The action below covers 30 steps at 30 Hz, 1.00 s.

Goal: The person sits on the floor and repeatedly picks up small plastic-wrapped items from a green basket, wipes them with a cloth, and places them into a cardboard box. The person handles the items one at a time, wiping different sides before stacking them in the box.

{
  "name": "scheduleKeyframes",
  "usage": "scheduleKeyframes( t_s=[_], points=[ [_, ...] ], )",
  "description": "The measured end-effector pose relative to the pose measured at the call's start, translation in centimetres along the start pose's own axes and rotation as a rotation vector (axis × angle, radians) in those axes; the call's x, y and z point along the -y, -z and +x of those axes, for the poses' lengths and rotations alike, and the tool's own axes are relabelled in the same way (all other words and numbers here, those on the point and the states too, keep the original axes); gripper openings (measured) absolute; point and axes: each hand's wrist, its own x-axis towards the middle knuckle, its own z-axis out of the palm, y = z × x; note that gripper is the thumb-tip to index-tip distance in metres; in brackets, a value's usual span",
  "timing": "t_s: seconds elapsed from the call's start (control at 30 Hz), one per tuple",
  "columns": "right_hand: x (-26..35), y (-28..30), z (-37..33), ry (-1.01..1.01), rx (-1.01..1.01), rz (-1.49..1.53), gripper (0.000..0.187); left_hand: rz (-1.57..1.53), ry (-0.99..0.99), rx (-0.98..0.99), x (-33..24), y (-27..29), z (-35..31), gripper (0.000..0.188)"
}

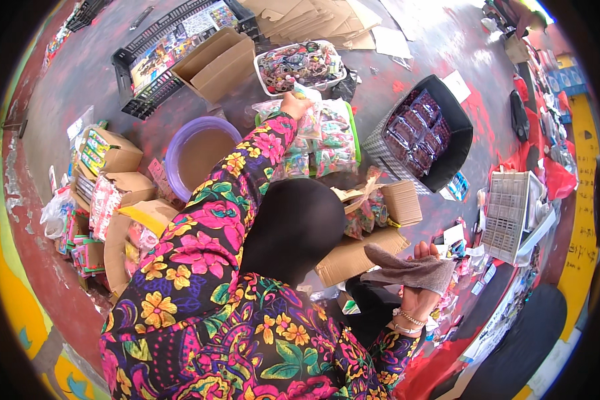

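Observation:
At the end of a flower-patterned sleeve, my left hand reaches far forward, fingers closed on a small clear plastic packet. Beneath it, a green-rimmed tray carries rows of similar packets with colourful contents. On the right side, my right hand is turned palm up, bracelets at its wrist. A grey-brown cloth lies across that palm, and the curled fingertips show beyond it. Close to this hand is an open cardboard box with bagged goods above it.
Left of the tray stands a purple basin of brownish liquid. Beyond are a white basket of assorted bands and a black crate. A checked bin with dark packets stands right, near a grey plastic crate. Cardboard boxes crowd the left.

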Motion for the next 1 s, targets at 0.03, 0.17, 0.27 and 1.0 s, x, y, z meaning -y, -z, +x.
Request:
scheduleKeyframes(
  t_s=[0.03,0.17,0.27,1.0],
  points=[
    [0.1,-0.4,0.1,-0.023,0.015,-0.016,0.042,0.02,0.004,-0.048,1.8,1.0,1.4,0.044],
    [-0.2,-1.2,-1.5,-0.024,-0.004,-0.003,0.043,0.101,0.009,0.014,2.2,-0.7,0.3,0.053],
    [0.0,-2.0,-1.8,-0.038,-0.017,0.043,0.044,0.323,-0.019,0.072,-2.8,-0.8,-2.6,0.056],
    [-0.6,-3.2,-3.4,-0.089,0.013,-0.018,0.042,1.182,-0.3,0.538,-7.2,4.6,-3.6,0.115]
  ],
)
